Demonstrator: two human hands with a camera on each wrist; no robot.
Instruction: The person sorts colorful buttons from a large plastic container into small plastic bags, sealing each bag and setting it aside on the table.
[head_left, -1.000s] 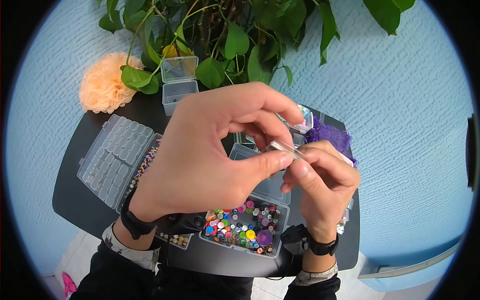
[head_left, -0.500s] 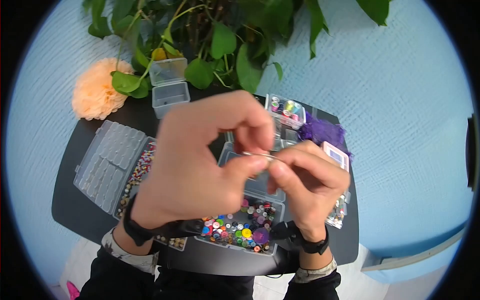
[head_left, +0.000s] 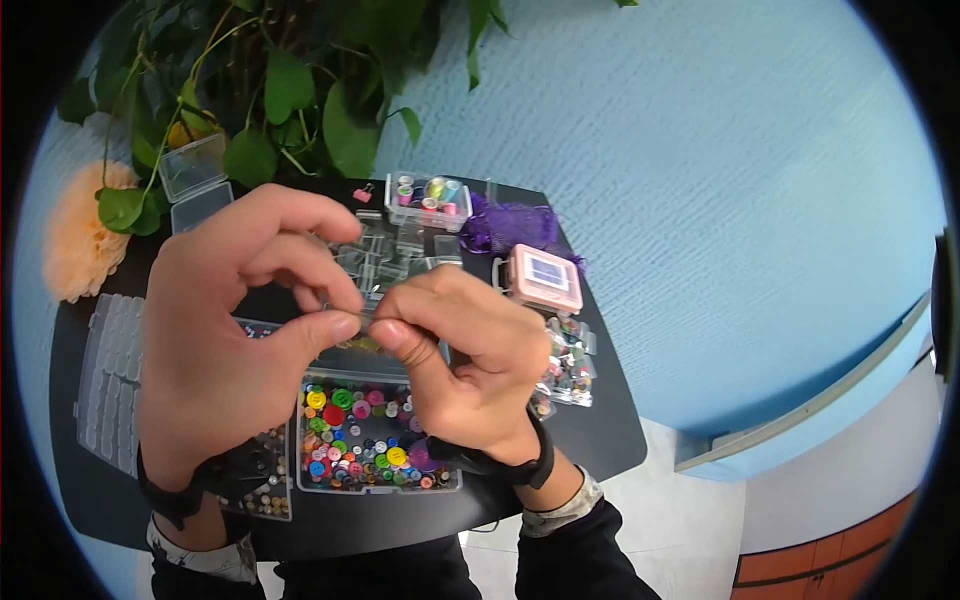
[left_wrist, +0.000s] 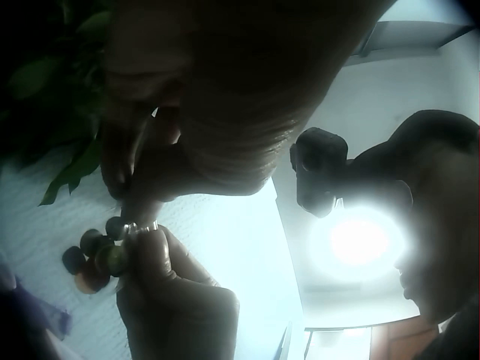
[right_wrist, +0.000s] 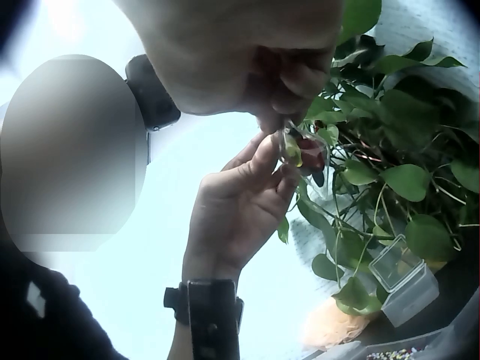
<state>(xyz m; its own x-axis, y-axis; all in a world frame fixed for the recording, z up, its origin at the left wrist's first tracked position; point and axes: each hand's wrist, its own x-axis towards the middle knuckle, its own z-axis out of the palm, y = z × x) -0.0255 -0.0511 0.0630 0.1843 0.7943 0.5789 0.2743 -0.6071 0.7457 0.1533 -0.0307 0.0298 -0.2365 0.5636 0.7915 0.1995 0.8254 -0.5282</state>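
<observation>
My left hand [head_left: 225,345] and right hand [head_left: 475,365] meet fingertip to fingertip above the table, pinching the top of a small clear plastic bag [right_wrist: 287,146]. Round, button-like pieces [left_wrist: 97,259] in dark, green and orange tones show inside it in the left wrist view. From the head, fingers hide most of the bag. My left thumb and index finger pinch one side, the other left fingers curving above. The right thumb and index finger grip the edge close beside them. Below the hands sits an open clear box [head_left: 340,490] of colourful buttons.
A clear box of thread spools [head_left: 425,220], purple mesh [head_left: 510,228] and a pink case [head_left: 545,280] lie at the back right. Small filled packs [head_left: 572,375] sit at the right edge. A bead organizer lid [head_left: 110,385] is at left; a leafy plant [head_left: 290,90] overhangs the back.
The head view has swung right, so table and hands appear further left. Both hands keep pinching the bag; its clear strip, visible earlier between them, is now mostly behind the fingers.
</observation>
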